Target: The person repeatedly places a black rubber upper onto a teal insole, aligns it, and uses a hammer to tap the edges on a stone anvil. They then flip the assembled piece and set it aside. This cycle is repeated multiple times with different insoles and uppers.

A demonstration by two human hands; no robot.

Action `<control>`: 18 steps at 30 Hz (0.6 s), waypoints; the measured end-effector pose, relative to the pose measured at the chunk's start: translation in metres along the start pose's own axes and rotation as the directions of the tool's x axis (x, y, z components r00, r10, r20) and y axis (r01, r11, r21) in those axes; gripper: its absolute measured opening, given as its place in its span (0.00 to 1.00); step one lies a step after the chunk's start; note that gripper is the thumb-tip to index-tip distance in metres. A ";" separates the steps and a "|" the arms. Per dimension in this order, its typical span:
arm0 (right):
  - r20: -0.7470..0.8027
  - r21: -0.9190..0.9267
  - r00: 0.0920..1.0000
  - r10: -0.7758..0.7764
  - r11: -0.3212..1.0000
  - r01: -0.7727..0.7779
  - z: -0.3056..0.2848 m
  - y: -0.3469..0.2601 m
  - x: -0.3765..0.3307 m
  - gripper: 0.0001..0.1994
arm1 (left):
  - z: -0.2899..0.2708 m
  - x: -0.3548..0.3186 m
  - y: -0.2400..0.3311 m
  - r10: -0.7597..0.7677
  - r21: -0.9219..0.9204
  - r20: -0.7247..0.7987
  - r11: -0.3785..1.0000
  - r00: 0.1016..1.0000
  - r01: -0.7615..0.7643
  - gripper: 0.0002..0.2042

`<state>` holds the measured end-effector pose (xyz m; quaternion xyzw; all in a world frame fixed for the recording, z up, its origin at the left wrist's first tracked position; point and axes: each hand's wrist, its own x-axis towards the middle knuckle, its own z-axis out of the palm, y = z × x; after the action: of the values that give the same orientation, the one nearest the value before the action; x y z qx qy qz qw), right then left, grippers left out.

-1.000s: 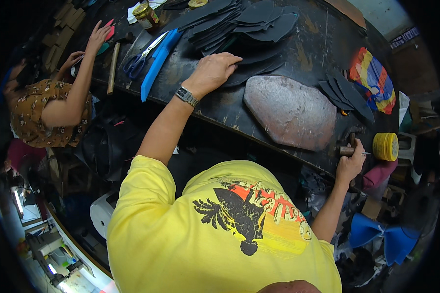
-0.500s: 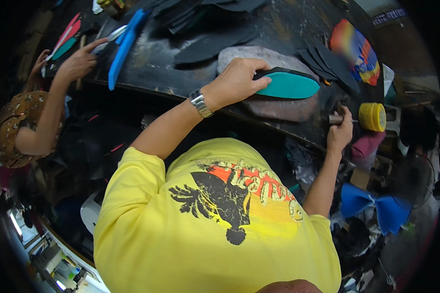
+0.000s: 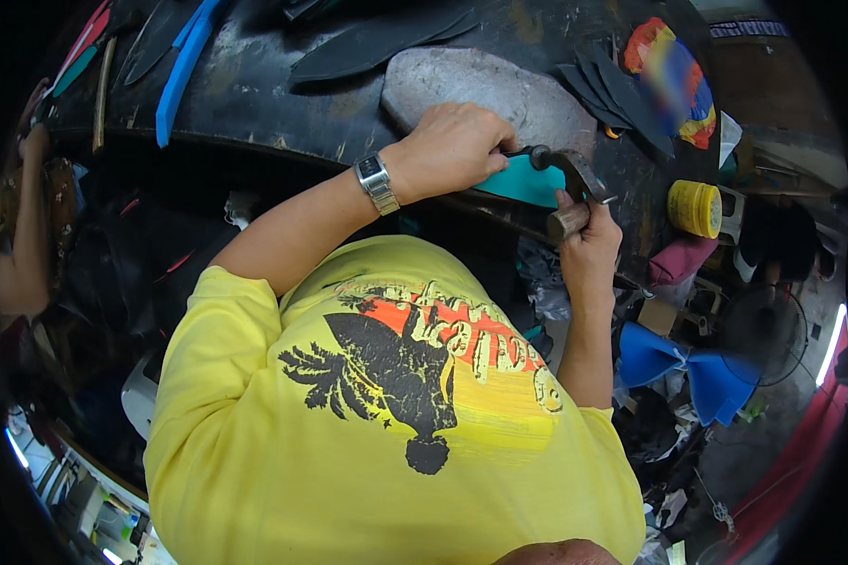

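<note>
My left hand, with a wristwatch on its wrist, grips the heel or toe end of a teal shoe insole with a black edge. The insole lies along the near side of a grey stone slab on the dark table. My right hand is closed round the wooden handle of a hammer. Its curved dark metal head is over the right end of the insole; whether it touches is hard to tell.
Black sole pieces lie behind the slab, and more black pieces to its right, beside a colourful bag. A yellow tub stands at the right edge. A blue strip lies left, near a co-worker's arm.
My right hand has brought the hammer leftward from the table's right edge to over the insole. My left hand and the insole sit nearer the slab's front edge. The co-worker's hand has drawn left.
</note>
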<state>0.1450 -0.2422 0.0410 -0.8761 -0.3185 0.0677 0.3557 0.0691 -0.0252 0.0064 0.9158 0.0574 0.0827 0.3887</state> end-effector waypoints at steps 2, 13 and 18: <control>-0.018 -0.005 1.000 -0.018 1.000 0.017 0.001 0.002 0.001 0.12 | 0.003 -0.003 0.000 -0.009 0.002 -0.003 1.000 1.000 0.009 0.11; -0.025 0.120 1.000 -0.012 0.993 0.015 0.003 0.014 -0.004 0.14 | 0.018 -0.024 0.004 0.219 0.109 -0.217 0.974 0.951 -0.199 0.09; -0.123 0.194 0.990 -0.066 0.977 0.089 -0.012 0.011 0.003 0.13 | 0.018 -0.024 0.003 0.257 0.134 -0.205 0.963 0.944 -0.233 0.09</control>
<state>0.1567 -0.2531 0.0427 -0.8254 -0.3227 0.0343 0.4620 0.0495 -0.0441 -0.0060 0.9206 -0.0101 0.2284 0.3165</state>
